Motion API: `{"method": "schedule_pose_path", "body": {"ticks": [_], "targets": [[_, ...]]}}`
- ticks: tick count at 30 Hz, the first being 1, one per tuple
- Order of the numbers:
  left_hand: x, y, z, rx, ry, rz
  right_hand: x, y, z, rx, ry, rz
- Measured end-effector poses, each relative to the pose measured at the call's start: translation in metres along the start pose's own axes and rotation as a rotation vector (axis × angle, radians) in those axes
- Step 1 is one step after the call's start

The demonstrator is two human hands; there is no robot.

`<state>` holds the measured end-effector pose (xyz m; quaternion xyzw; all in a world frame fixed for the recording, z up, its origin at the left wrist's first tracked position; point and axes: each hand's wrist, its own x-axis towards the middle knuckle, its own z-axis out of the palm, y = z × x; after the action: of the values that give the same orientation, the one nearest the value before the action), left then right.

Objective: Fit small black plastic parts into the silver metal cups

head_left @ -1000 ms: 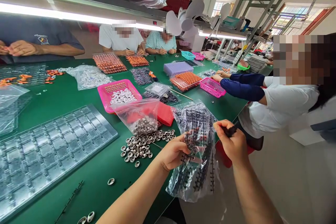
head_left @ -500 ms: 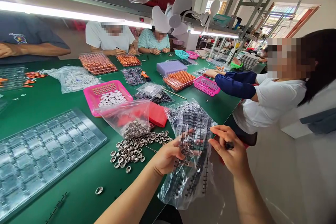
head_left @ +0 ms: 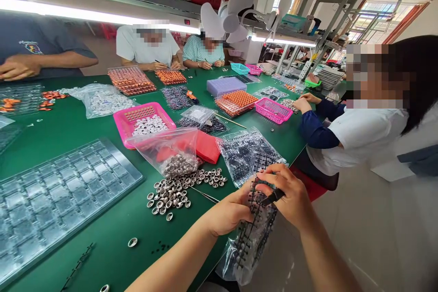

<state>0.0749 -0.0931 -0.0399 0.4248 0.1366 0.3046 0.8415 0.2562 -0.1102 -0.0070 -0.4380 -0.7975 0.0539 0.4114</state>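
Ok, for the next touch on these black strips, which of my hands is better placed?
Probably your right hand: it holds a black tool close over the black strips. Your left hand seems better kept steadying, since it's holding the strips and clear bag.

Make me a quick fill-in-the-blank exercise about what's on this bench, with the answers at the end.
The strips at the left hand are coloured ____. The wearer grips a dark object in the ____ hand. The basket holding white pieces is ____. The tabletop is ____.
Answers: black; right; pink; green.
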Motion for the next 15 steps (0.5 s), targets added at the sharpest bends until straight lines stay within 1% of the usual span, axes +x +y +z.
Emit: {"method": "schedule_pose_path", "body": {"ticks": [3,6,9,12,15], "targets": [[0.0,-0.003,0.001,0.036,-0.029,0.011,-0.001,-0.001,-0.002,-0.011,0.031,-0.038],[-0.001,-0.007,0.003,0.008,-0.023,0.023,-0.003,-0.004,-0.003,-0.13,0.03,-0.102],[-0.003,-0.005,0.007,-0.001,-0.031,0.04,-0.008,-0.003,-0.002,-0.267,0.02,-0.153],[-0.004,0.001,0.011,-0.005,-0.047,0.039,-0.01,0.0,0.0,-0.326,0.004,-0.155],[-0.002,0.005,0.014,-0.036,-0.034,0.074,-0.01,0.001,0.002,-0.318,0.001,-0.128]]}}
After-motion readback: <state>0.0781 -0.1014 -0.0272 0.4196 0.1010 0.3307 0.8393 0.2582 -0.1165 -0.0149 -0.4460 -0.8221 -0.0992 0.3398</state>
